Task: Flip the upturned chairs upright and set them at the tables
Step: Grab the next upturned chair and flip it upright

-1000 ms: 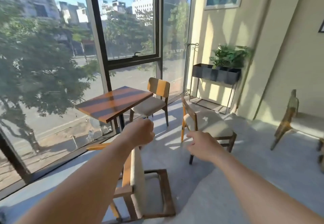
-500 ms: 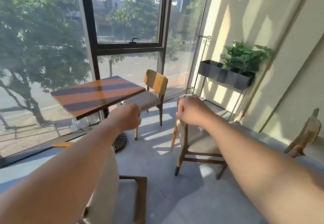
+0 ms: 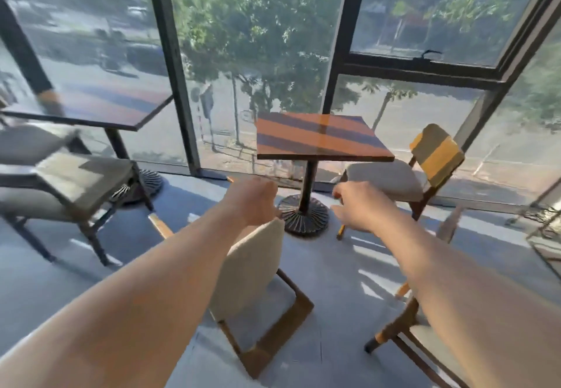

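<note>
A cream-cushioned wooden chair [image 3: 252,284] lies tipped, seat on edge, directly below the left fingers [image 3: 267,202]; 1 upright chair [image 3: 425,169] stands beyond the right fingers [image 3: 341,196].

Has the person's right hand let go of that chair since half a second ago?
Yes. The right hand now hovers open toward the table, off the chair at lower right.

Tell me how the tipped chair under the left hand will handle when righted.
The tipped chair looks rigid: wooden frame, no flex. Probably moderate weight, manageable by the left hand. Balanced on its frame edge, it may swing or topple sideways; the padded seat seems fixed.
</note>
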`<state>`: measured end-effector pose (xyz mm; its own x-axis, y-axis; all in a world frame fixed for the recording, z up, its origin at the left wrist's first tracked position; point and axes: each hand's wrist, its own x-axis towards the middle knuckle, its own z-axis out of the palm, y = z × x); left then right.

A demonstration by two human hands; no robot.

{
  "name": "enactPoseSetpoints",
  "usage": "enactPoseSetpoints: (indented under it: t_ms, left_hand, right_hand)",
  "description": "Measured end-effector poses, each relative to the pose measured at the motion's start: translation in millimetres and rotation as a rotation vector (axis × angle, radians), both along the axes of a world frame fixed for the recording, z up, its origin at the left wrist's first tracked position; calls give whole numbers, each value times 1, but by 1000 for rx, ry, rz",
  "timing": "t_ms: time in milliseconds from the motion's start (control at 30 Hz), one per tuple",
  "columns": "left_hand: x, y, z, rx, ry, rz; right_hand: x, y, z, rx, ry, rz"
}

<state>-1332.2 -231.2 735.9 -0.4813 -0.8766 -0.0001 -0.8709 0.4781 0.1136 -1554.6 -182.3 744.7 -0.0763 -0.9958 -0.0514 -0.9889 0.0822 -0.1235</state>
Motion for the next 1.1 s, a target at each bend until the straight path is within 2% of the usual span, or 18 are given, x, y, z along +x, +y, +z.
enactPoseSetpoints:
  t_ms: [167,367,500,633,933,1067,1100]
  left_hand:
    - [14,-13,-47,96,65,199]
    - [14,-31,-150,187,169,383]
    - [5,-28,-229,218,158,496]
    - [-2,-22,-305,280,168,580]
    - [-59,-18,-594,351,164,696]
    - [-68,-20,-719,468,214,758]
    - [-72,-22,-768,482,226,783]
  right_hand:
    - [6,-43,-53,38,57,237]
    - [-4,-98,-152,42,172,413]
    - [-11,-120,-234,119,155,528]
    - [-20,-134,-307,109,105,630]
    - [-69,-162,-581,202,155,793]
    - [-77,-171,-703,297,176,824]
    - [-77,-174,-753,302,163,856]
